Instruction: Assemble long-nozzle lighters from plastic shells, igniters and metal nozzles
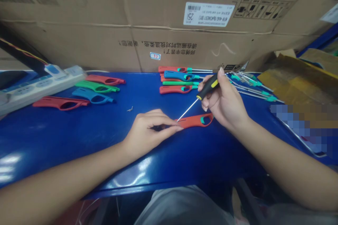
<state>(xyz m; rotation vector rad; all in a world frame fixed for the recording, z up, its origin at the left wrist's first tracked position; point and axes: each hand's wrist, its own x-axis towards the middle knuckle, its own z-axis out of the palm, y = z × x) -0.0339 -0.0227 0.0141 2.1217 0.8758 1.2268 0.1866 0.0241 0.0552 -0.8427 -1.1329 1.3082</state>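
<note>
My left hand [150, 130] pinches the end of a red lighter [191, 121] lying on the blue table. The lighter has a green trigger inside its handle loop, and its right end passes behind my right hand. In my right hand [228, 100] is a black and yellow screwdriver [210, 86], tilted, with its thin metal shaft running down to the left. The tip meets the lighter's end by my left fingertips; exactly where it touches is hidden. Several small screws [130, 109] lie on the table to the left of my left hand.
Coloured lighter handles [101, 88] lie at the left beside a white power strip [43, 84]. Stacked lighters [176, 89] rest at the back middle. Metal lighter rods [250, 86] with green parts lie back right, near a brown-yellow package [298, 81]. A cardboard box [158, 14] stands behind.
</note>
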